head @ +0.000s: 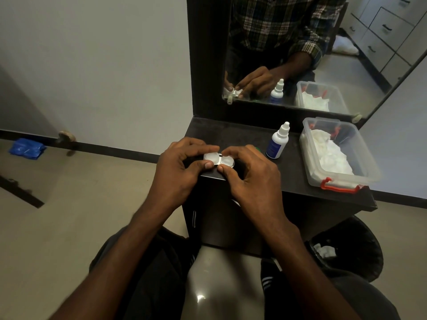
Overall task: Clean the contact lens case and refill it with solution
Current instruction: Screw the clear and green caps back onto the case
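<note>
A white two-well contact lens case (219,160) lies at the front left corner of the dark dresser top (233,135). My left hand (182,167) grips its left side between thumb and fingers. From the other side, my right hand (249,174) pinches the right well, thumb at the front. Both wells show pale round tops. A small white solution bottle (277,142) with a blue label and a capped nozzle stands upright a little to the right of my right hand.
A clear plastic box (360,155) with red clips holds white tissue at the right of the top. The mirror (300,49) stands behind. A black bin (360,245) with crumpled tissue sits on the floor at the right; a blue packet (26,148) lies far left.
</note>
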